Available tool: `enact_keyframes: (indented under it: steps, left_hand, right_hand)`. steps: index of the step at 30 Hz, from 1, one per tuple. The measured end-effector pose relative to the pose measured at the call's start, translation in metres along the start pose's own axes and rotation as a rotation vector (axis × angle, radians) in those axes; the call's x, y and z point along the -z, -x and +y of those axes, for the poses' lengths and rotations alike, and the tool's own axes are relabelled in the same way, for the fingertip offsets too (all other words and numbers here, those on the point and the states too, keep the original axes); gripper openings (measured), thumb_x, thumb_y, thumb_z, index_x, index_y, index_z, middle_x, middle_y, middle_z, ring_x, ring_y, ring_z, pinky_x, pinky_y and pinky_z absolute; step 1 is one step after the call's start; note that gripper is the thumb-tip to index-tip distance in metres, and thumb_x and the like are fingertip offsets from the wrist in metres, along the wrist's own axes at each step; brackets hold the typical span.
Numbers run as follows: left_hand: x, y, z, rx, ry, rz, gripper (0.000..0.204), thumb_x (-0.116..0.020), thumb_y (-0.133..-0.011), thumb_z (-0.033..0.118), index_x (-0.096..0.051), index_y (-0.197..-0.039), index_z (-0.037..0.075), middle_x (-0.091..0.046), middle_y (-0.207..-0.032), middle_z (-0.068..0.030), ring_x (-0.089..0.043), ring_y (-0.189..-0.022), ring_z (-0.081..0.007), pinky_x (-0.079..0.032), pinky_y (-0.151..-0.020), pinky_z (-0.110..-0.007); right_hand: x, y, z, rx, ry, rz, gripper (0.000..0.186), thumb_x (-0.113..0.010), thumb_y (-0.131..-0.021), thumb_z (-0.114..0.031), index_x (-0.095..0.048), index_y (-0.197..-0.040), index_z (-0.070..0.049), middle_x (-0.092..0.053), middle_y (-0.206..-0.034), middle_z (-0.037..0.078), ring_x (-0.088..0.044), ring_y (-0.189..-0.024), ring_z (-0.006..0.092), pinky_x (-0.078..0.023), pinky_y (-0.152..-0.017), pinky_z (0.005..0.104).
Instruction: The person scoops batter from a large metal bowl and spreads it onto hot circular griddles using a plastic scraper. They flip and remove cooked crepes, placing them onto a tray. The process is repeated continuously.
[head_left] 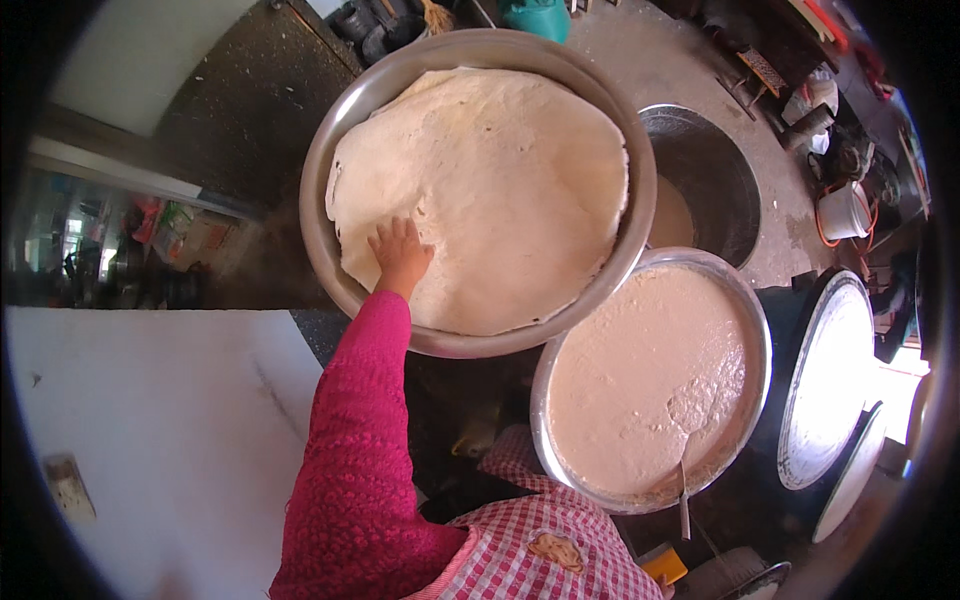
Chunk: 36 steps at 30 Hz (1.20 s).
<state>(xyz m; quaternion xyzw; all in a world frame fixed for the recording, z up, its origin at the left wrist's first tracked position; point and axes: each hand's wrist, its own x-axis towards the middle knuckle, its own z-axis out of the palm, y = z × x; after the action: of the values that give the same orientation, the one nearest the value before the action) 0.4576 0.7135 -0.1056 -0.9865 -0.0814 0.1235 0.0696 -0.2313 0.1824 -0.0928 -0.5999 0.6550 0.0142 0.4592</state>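
Observation:
My left hand [402, 252], in a magenta knit sleeve, lies with spread fingers on a stack of thin pale flatbreads [500, 190]. The flatbreads nearly fill a wide metal basin [318, 200]; the top sheet dips beside my fingers. To its lower right, a second metal basin [762, 340] holds thick beige batter [630, 370]. A spoon-like utensil's handle [684, 500] leans over that basin's near rim. Only the fingertips of my right hand [664, 584] show at the lower edge, against a yellow block-like piece [664, 564]; the rest of that hand is hidden.
A deep metal pot [740, 190] with some beige liquid stands behind the batter basin. Large round griddle-like discs [826, 380] stand at the right. A white wall surface [160, 420] fills the lower left. Farther back are a white bucket [846, 210] and a green container [538, 16].

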Motion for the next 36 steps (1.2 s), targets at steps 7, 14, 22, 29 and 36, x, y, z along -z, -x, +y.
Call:
enact_keyframes:
  steps: [7, 14, 22, 29, 36]
  left_hand:
    - [-0.035, -0.003, -0.020, -0.011, 0.125, -0.082, 0.071, -0.052, -0.076, 0.051, -0.029, -0.135, 0.019, -0.013, -0.144, -0.0107, -0.007, -0.130, -0.0406, -0.010, -0.099, -0.063]
    - [-0.047, -0.045, -0.042, -0.003, 0.102, -0.084, 0.071, -0.048, -0.079, 0.054, -0.021, -0.138, 0.025, -0.006, -0.146, -0.0059, 0.000, -0.132, -0.0370, -0.008, -0.096, -0.067]
    - [-0.031, -0.071, -0.046, -0.028, 0.074, 0.022, 0.065, -0.049, -0.080, 0.046, -0.025, -0.136, 0.023, -0.009, -0.145, -0.0069, -0.001, -0.132, -0.0363, -0.010, -0.094, -0.068]
    - [0.003, -0.145, -0.047, 0.148, 0.037, 0.097, 0.061, -0.048, -0.083, 0.042, -0.025, -0.136, 0.025, -0.009, -0.145, -0.0045, -0.003, -0.133, -0.0330, -0.013, -0.097, -0.065]
    - [-0.023, -0.180, -0.072, -0.018, 0.050, 0.100, 0.057, -0.046, -0.085, 0.041, -0.029, -0.135, 0.019, -0.019, -0.142, -0.0098, -0.015, -0.130, -0.0336, -0.019, -0.102, -0.053]
  right_hand:
    - [-0.006, 0.017, -0.042, 0.010, 0.120, 0.018, 0.036, -0.056, -0.083, -0.031, -0.056, -0.098, 0.002, -0.059, -0.083, 0.006, -0.056, -0.072, 0.0175, -0.045, -0.061, 0.0320]
    - [0.004, 0.025, -0.068, 0.027, 0.193, 0.039, 0.032, -0.056, -0.083, -0.029, -0.057, -0.094, 0.002, -0.059, -0.080, 0.005, -0.056, -0.070, 0.0171, -0.045, -0.060, 0.0315]
    - [0.021, 0.035, -0.062, 0.016, 0.174, 0.060, 0.029, -0.056, -0.082, -0.026, -0.059, -0.089, 0.002, -0.060, -0.076, 0.005, -0.056, -0.067, 0.0167, -0.045, -0.058, 0.0311]
    - [0.024, 0.048, -0.078, 0.017, 0.354, 0.058, 0.019, -0.053, -0.082, -0.017, -0.059, -0.084, 0.000, -0.059, -0.073, 0.003, -0.055, -0.061, 0.0143, -0.044, -0.054, 0.0290]
    - [-0.002, 0.085, -0.086, -0.010, 0.172, 0.079, 0.024, -0.055, -0.083, -0.014, -0.057, -0.101, 0.000, -0.061, -0.088, 0.006, -0.059, -0.076, 0.0174, -0.047, -0.064, 0.0311]
